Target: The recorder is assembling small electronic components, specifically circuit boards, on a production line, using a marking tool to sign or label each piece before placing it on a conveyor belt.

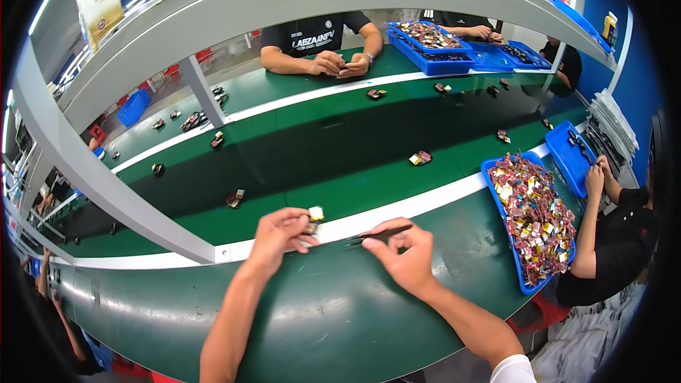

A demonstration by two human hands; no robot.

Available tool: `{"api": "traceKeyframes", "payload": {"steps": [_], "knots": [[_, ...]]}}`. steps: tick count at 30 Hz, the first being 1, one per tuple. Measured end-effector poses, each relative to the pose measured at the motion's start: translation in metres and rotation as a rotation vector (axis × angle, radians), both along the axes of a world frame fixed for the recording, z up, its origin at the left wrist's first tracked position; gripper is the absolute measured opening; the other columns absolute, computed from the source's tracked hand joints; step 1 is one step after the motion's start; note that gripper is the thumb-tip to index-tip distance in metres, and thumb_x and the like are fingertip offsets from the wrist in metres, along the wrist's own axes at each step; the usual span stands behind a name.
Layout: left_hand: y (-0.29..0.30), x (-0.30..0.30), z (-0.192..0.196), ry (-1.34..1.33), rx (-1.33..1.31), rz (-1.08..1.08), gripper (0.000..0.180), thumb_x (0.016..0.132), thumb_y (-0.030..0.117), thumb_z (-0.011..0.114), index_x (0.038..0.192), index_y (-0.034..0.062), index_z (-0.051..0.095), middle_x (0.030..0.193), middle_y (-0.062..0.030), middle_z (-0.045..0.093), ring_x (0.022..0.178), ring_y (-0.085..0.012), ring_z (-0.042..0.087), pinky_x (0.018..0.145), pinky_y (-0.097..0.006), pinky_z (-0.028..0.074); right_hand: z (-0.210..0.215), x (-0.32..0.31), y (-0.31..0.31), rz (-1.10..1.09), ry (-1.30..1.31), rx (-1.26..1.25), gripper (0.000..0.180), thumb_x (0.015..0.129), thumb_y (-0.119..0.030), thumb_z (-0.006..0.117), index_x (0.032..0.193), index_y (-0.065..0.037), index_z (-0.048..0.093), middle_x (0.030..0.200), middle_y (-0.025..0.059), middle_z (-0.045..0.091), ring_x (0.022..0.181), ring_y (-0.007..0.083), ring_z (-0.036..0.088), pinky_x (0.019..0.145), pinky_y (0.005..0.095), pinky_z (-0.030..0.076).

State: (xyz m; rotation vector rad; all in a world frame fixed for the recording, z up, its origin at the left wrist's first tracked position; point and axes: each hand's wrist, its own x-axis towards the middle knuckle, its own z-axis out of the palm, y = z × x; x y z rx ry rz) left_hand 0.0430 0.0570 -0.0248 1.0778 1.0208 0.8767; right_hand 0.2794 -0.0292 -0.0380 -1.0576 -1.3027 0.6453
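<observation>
A small gold-and-dark square component [314, 215] is pinched by the left hand [278, 235]; slim dark tweezers [379, 235], gripped by the right hand [403, 255], could be knocked onto the far green conveyor belt [340, 149].

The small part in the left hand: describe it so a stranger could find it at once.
Follow the white strip along the green belt to the left hand. At its fingertips sits a small part, pale yellow over dark; the other parts lie loose on the belt.

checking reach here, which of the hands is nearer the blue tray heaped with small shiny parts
Right. The right hand, holding dark tweezers, lies just left of the blue tray; the left hand, pinching a small part, is farther left.
</observation>
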Motion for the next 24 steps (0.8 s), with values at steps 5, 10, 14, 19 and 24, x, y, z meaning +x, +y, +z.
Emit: {"api": "traceKeyframes", "payload": {"steps": [5,10,14,19,24], "knots": [[-0.029,0.027,-0.015,-0.032,0.089,0.054,0.015,0.094,0.008,0.068,0.102,-0.0034,0.064,0.088,-0.0122,0.070,0.075,-0.0246,0.074,0.057,-0.026,0.059,0.019,0.010,0.000,0.119,0.362,-0.270,0.017,0.084,0.005,0.075,0.097,0.003,0.064,0.084,0.0044,0.070,0.054,-0.0021,0.045,0.047,0.0163,0.032],[-0.046,0.035,-0.021,0.000,0.111,0.018,0.014,0.094,0.008,0.067,0.103,-0.0030,0.064,0.088,-0.0109,0.069,0.066,-0.0192,0.072,0.049,-0.024,0.052,0.011,0.004,-0.001,0.139,0.312,-0.245,0.017,0.084,0.005,0.075,0.096,0.003,0.064,0.082,0.0037,0.070,0.053,-0.0027,0.044,0.047,0.0163,0.032],[-0.051,0.037,-0.019,0.028,0.172,0.041,0.013,0.094,0.007,0.067,0.101,-0.0035,0.064,0.079,-0.0087,0.069,0.056,-0.0114,0.065,0.044,-0.022,0.044,0.006,0.003,-0.003,0.136,0.100,-0.174,0.016,0.084,0.004,0.076,0.094,0.003,0.065,0.079,0.0033,0.070,0.051,-0.0030,0.042,0.046,0.0163,0.030],[-0.052,0.037,-0.027,-0.001,0.243,0.046,0.012,0.094,0.006,0.067,0.101,-0.0043,0.064,0.073,-0.0071,0.067,0.052,-0.0085,0.059,0.046,-0.022,0.043,0.008,-0.001,-0.004,0.099,0.019,-0.173,0.015,0.083,0.004,0.077,0.093,0.002,0.066,0.077,0.0025,0.070,0.051,-0.0032,0.041,0.045,0.0161,0.029],[-0.052,0.038,-0.027,0.041,0.248,0.036,0.012,0.094,0.004,0.067,0.102,-0.0051,0.064,0.075,-0.0069,0.067,0.053,-0.0076,0.057,0.049,-0.022,0.044,0.004,-0.001,-0.003,0.086,-0.045,-0.189,0.015,0.082,0.004,0.077,0.093,0.003,0.066,0.073,0.0009,0.068,0.050,-0.0033,0.039,0.045,0.0165,0.028]]}}
